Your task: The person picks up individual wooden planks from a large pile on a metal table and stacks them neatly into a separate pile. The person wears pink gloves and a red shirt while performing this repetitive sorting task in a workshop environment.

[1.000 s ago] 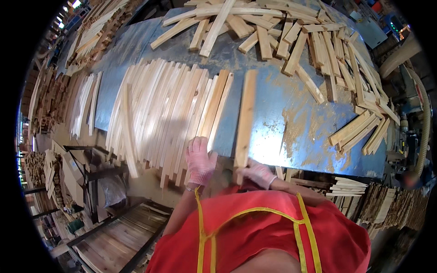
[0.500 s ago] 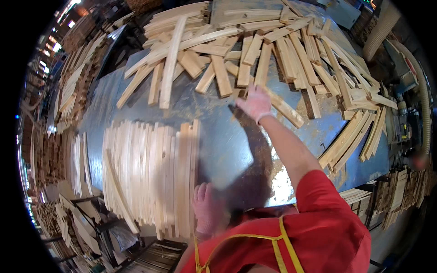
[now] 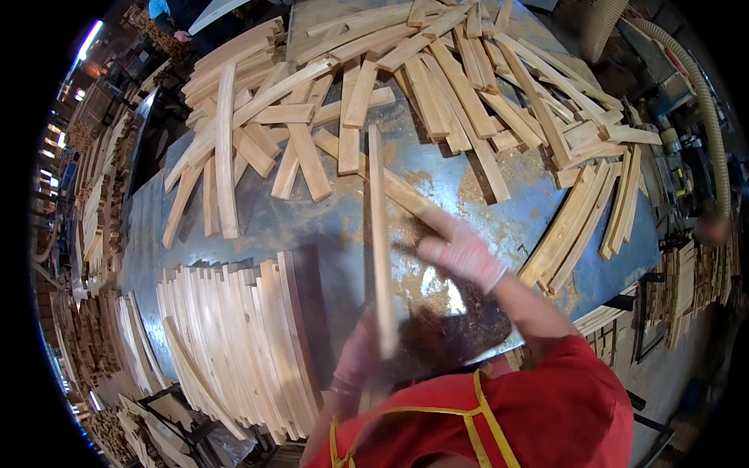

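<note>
A pale wooden strip (image 3: 378, 234) stands out over the metal table, its far end pointing away from me and its near end blurred. My left hand (image 3: 357, 351), in a pink glove, is closed at the near end of this strip; its fingers are partly hidden. My right hand (image 3: 466, 256), gloved too, is smeared by motion. It is over the near end of another wooden board (image 3: 409, 196) lying slantwise on the table; whether it touches the board is unclear. Left of my left hand, a row of pale strips (image 3: 226, 343) lies side by side, with one strip slanting across it.
Loose boards (image 3: 425, 93) lie heaped across the far side of the metal table (image 3: 234, 249). Several longer pieces (image 3: 573, 226) fan out at the right. Sawdust is scattered in the middle. A ribbed hose (image 3: 714, 132) hangs at the right, and a person (image 3: 183, 15) is at the far left.
My right hand has come back toward me from the heap. A wooden strip is now upright in view at my left hand, which has moved slightly right and up. The view has shifted.
</note>
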The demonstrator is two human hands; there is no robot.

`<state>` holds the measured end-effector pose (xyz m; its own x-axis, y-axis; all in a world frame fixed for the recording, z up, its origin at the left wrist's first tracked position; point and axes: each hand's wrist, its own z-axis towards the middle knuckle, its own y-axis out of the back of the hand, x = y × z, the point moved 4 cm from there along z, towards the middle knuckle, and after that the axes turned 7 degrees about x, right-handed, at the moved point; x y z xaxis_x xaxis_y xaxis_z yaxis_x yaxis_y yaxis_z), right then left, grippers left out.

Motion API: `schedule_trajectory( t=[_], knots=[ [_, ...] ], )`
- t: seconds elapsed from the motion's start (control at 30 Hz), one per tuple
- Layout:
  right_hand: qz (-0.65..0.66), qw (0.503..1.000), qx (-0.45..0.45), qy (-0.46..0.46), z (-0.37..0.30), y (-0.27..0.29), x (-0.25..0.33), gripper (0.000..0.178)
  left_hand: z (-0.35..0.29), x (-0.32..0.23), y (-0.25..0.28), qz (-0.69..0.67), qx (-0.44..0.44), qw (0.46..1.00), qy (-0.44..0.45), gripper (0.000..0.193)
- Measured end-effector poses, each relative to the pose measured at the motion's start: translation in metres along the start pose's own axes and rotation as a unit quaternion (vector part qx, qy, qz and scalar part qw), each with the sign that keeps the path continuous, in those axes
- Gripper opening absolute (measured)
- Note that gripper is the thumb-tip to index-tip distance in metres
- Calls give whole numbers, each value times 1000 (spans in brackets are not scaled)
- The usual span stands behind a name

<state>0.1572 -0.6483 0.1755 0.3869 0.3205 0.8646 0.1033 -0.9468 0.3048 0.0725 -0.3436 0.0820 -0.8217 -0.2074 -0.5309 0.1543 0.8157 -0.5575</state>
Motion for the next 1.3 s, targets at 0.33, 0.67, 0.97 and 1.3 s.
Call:
schedule_trajectory(
  t=[0.33,0.67,0.97,1.3],
  knots=[
    [-172,954,-224,-96,37,95,-138,60,-30,-6,-6,300,-119,942,-92,73],
    [-153,915,373,-18,-170,-253,-43,82,-124,39,39,-7,37,999,-17,63],
    [-141,950,274,-48,-82,-339,-10,71,-208,50,82,663,-230,694,-162,73],
    [-415,897,-146,42,-1,-106,-1,42,-193,44,38,661,-162,690,-247,82]
  ],
)
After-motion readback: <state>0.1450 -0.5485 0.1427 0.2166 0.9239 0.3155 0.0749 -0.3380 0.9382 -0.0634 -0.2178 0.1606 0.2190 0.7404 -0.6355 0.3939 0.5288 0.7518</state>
